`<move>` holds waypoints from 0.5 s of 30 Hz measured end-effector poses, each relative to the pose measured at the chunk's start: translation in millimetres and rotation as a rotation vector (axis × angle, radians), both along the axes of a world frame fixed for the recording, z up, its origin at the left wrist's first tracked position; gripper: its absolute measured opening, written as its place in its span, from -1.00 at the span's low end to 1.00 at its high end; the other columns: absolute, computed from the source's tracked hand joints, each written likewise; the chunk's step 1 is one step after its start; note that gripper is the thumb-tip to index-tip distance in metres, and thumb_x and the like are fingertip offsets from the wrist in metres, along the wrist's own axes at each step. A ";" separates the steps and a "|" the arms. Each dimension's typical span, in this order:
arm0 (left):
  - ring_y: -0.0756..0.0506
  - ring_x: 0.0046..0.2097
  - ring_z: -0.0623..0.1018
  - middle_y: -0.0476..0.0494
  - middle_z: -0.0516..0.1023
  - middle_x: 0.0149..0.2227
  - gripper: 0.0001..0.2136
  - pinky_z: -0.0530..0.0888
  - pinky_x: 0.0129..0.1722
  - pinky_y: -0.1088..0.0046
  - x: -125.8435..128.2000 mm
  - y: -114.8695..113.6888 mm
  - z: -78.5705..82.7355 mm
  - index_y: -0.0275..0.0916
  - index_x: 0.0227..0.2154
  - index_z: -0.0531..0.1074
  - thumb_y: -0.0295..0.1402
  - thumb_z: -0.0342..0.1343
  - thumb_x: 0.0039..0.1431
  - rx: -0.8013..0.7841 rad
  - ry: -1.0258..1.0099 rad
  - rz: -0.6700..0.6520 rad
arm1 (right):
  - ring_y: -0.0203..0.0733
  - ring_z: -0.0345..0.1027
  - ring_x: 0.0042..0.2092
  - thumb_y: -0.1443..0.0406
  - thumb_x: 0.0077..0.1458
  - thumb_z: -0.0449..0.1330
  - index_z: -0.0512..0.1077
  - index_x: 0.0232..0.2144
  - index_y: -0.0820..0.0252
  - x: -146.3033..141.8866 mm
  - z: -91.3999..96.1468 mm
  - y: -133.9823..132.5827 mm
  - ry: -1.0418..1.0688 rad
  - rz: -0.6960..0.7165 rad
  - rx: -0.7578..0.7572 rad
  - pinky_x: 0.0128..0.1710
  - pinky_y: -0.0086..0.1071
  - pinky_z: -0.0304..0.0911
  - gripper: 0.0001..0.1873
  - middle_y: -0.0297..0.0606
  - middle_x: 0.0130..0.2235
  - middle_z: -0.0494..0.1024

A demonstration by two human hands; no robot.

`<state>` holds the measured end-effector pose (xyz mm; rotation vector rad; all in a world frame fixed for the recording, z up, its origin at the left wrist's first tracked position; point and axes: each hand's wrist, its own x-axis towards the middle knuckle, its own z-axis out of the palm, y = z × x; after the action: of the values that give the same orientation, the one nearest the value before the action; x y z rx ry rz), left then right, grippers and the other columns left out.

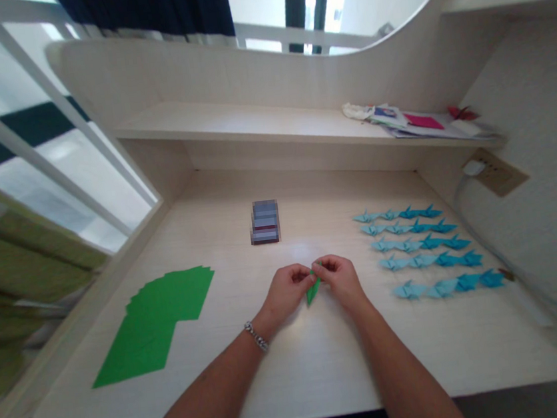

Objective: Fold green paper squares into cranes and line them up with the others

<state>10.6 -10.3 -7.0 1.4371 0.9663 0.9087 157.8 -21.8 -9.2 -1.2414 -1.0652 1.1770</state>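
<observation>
A small folded piece of green paper (pixel 313 291), narrow and pointed at its lower end, is held between my two hands over the middle of the desk. My left hand (pixel 290 289) pinches it from the left with thumb and fingers. From the right, my right hand (pixel 337 280) grips its upper part in the same way. The fingertips of both hands nearly meet and hide the top of the fold. Left of my hands lies a fanned stack of green paper sheets (pixel 162 316). To the right, folded blue paper cranes (pixel 433 242) stand in several rows.
A blurred dark rectangular object (pixel 265 222) lies beyond my hands on the desk (pixel 277 377). Papers (pixel 424 122) rest on the shelf (pixel 248 120) at the back. A cable (pixel 489 252) runs from the wall socket (pixel 495 172) at right. White railings (pixel 46 108) border the left side.
</observation>
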 end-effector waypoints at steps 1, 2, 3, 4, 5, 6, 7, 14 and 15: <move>-0.02 -0.46 0.46 -0.12 0.53 -0.50 -0.80 0.38 -0.43 0.48 0.1 -0.4 -0.1 -0.33 -0.49 0.51 -0.25 0.19 -0.01 0.009 0.008 -0.001 | -0.26 0.32 -0.46 0.23 -0.20 0.32 0.50 -0.51 0.24 0.3 -0.3 0.0 -0.002 -0.008 -0.003 -0.41 -0.39 0.22 -0.82 -0.31 -0.51 0.51; -0.02 -0.46 0.45 -0.12 0.53 -0.50 -0.80 0.37 -0.43 0.48 0.3 -0.9 0.1 -0.33 -0.49 0.51 -0.25 0.18 -0.01 0.016 0.013 -0.003 | -0.27 0.32 -0.47 0.23 -0.21 0.32 0.50 -0.52 0.23 0.6 -0.6 -0.2 0.001 -0.019 -0.007 -0.41 -0.39 0.21 -0.82 -0.32 -0.52 0.51; -0.02 -0.46 0.45 -0.12 0.53 -0.50 -0.80 0.37 -0.43 0.49 0.4 -1.5 0.5 -0.33 -0.49 0.51 -0.25 0.18 0.00 0.022 0.015 -0.006 | -0.27 0.32 -0.47 0.23 -0.22 0.33 0.49 -0.53 0.23 0.8 -0.6 -0.5 0.005 -0.030 -0.011 -0.41 -0.40 0.21 -0.83 -0.32 -0.52 0.51; -0.02 -0.46 0.45 -0.12 0.53 -0.49 -0.80 0.37 -0.43 0.49 0.6 -2.1 1.2 -0.32 -0.48 0.50 -0.25 0.16 0.02 0.026 0.014 -0.009 | -0.27 0.31 -0.47 0.24 -0.22 0.33 0.49 -0.53 0.23 0.9 -0.3 -0.8 0.009 -0.038 -0.012 -0.41 -0.40 0.21 -0.82 -0.33 -0.53 0.51; -0.02 -0.46 0.45 -0.12 0.52 -0.49 -0.80 0.37 -0.43 0.49 0.7 -2.8 2.0 -0.32 -0.48 0.50 -0.25 0.16 0.02 0.028 0.015 -0.012 | -0.27 0.32 -0.47 0.23 -0.22 0.33 0.49 -0.53 0.23 0.9 0.2 -1.3 0.009 -0.043 -0.010 -0.41 -0.39 0.21 -0.82 -0.33 -0.52 0.51; -0.01 -0.46 0.44 -0.12 0.52 -0.49 -0.80 0.36 -0.43 0.49 0.7 -3.4 2.8 -0.32 -0.48 0.50 -0.26 0.16 0.03 0.029 0.018 -0.013 | -0.26 0.32 -0.47 0.23 -0.21 0.33 0.50 -0.52 0.23 1.0 1.0 -1.7 0.006 -0.048 -0.004 -0.41 -0.39 0.22 -0.82 -0.32 -0.52 0.51; -0.01 -0.46 0.44 -0.11 0.52 -0.50 -0.81 0.36 -0.43 0.50 0.8 -4.0 3.7 -0.32 -0.49 0.50 -0.27 0.16 0.03 0.030 0.023 -0.016 | -0.26 0.32 -0.46 0.22 -0.19 0.32 0.50 -0.51 0.23 1.1 2.1 -2.1 -0.004 -0.053 0.006 -0.40 -0.38 0.22 -0.82 -0.32 -0.51 0.51; -0.02 -0.44 0.46 -0.12 0.53 -0.48 -0.83 0.38 -0.41 0.49 1.0 -3.6 2.6 -0.32 -0.48 0.50 -0.28 0.18 0.00 0.009 0.012 -0.005 | -0.25 0.35 -0.44 0.20 -0.17 0.31 0.51 -0.42 0.23 0.5 6.9 -2.2 -0.001 -0.086 0.018 -0.38 -0.37 0.25 -0.76 -0.31 -0.50 0.52; -0.02 -0.44 0.46 -0.12 0.53 -0.47 -0.81 0.38 -0.41 0.48 0.6 -2.3 1.8 -0.33 -0.47 0.50 -0.27 0.19 0.00 0.002 0.000 0.014 | -0.25 0.35 -0.44 0.18 -0.17 0.31 0.50 -0.37 0.22 -0.5 6.7 -2.2 0.042 -0.071 -0.008 -0.39 -0.37 0.26 -0.71 -0.31 -0.48 0.52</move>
<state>11.3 -12.6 -5.2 1.4337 0.9764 0.9204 157.4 -24.0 -2.5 -1.2458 -0.9779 1.1493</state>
